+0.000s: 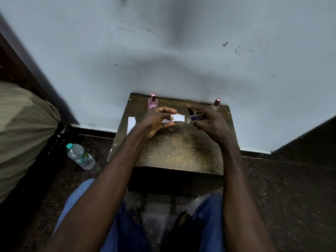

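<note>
Above a small worn wooden table [174, 148], my left hand [156, 120] pinches one end of a white paper strip [177, 118], which points right. My right hand [207, 120] grips a small dark purple spray bottle [194, 116] with a black top, held just right of the strip's free end. A small clear cap [188, 121] shows beside the bottle at my fingers. A pink perfume bottle [152, 102] with a rose cap stands at the table's back left. A clear bottle with a rose cap [216, 104] stands at the back right, partly hidden by my right hand.
More white paper strips [131, 123] lie at the table's left edge. A plastic water bottle [81, 156] lies on the dark floor to the left. The pale wall [181, 60] is right behind the table. A fabric-covered bulk [23, 128] fills the left side.
</note>
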